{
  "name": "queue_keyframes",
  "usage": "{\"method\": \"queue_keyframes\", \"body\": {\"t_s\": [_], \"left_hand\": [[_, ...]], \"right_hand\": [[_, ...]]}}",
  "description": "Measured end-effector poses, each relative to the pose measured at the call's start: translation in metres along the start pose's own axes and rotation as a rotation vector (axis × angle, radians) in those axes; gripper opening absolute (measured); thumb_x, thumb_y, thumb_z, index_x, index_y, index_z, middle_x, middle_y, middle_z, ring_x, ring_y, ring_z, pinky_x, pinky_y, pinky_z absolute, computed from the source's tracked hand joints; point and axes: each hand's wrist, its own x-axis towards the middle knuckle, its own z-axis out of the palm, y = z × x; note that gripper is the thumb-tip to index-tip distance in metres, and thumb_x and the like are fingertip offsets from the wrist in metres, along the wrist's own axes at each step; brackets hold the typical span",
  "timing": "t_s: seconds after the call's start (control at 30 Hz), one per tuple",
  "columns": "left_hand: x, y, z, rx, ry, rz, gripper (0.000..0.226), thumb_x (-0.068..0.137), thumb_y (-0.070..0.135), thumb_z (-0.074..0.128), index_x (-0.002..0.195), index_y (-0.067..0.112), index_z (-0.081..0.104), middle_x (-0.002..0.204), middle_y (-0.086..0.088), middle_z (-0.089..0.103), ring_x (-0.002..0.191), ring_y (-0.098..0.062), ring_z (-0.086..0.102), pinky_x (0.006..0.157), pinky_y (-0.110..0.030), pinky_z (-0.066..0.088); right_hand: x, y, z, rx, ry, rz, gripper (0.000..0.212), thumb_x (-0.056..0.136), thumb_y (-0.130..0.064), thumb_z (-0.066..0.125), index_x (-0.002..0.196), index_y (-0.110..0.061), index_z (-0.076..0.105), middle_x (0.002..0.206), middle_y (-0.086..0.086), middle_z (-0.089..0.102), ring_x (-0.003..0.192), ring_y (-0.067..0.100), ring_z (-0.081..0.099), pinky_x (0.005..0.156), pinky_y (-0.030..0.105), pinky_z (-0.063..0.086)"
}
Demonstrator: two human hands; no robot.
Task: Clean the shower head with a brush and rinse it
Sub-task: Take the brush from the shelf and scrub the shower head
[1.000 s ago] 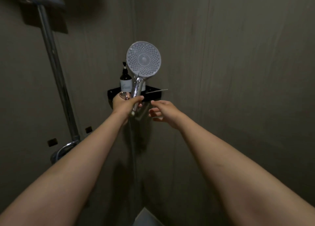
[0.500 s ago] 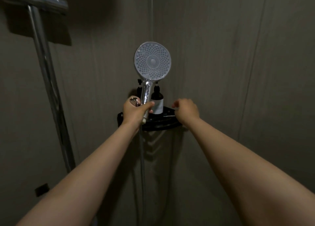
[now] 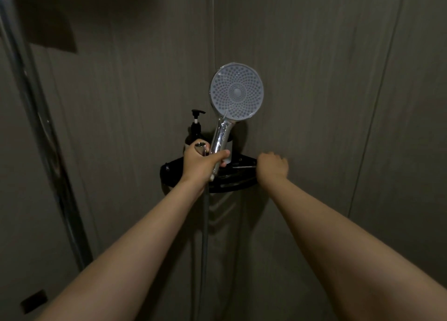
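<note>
The shower head [image 3: 236, 92] is held upright by its chrome handle in the left hand [image 3: 198, 162], whose fingers and thumb are wrapped round it. Its nozzle face is turned toward the camera, presumably so that it can be scrubbed, and the hose [image 3: 205, 224] is left hanging below the fist. The right hand [image 3: 273, 167] is placed at the right edge of the black corner shelf [image 3: 232, 186], at the end of a thin pale stick [image 3: 243, 167] judged to be the brush; its fingers are hidden behind its back, so whether anything is gripped cannot be told.
</note>
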Motion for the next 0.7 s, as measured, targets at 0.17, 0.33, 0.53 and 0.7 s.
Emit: {"method": "queue_keyframes", "body": {"t_s": [0.17,0.33,0.53,0.7], "left_hand": [[-0.006,0.0,0.001,-0.032,0.023,-0.018,0.035,0.075,0.009,0.076,0.071,0.018,0.042,0.086,-0.009,0.066,0.063,-0.016,0.065,0.059,-0.027,0.052],[-0.019,0.015,0.002,-0.093,0.064,-0.054,0.042,0.072,0.01,0.077,0.066,0.021,0.038,0.083,-0.015,0.062,0.067,-0.024,0.064,0.057,-0.033,0.048],[-0.065,0.038,0.011,-0.165,0.083,-0.059,0.041,0.076,0.005,0.074,0.067,0.02,0.037,0.064,-0.004,0.059,0.052,-0.012,0.063,0.048,-0.023,0.047],[-0.12,0.047,0.016,-0.145,0.122,-0.087,0.037,0.077,0.003,0.071,0.072,0.018,0.038,0.067,-0.004,0.057,0.043,-0.004,0.061,0.04,-0.017,0.044]], "right_hand": [[-0.01,0.002,-0.006,0.208,0.087,0.031,0.032,0.093,0.002,0.037,0.122,0.003,0.051,0.128,0.021,0.049,0.119,0.036,0.048,0.098,0.04,0.04],[-0.029,0.016,-0.022,0.354,0.13,0.043,0.029,0.091,0.004,0.042,0.117,0.003,0.055,0.124,0.021,0.048,0.115,0.036,0.049,0.094,0.039,0.042],[-0.071,0.042,-0.043,0.437,0.158,0.048,0.028,0.09,0.004,0.043,0.116,0.002,0.054,0.123,0.022,0.049,0.115,0.037,0.049,0.093,0.039,0.042],[-0.117,0.07,-0.045,0.542,0.162,0.055,0.03,0.09,0.004,0.04,0.115,0.001,0.055,0.122,0.022,0.05,0.112,0.038,0.05,0.093,0.04,0.042]]}}
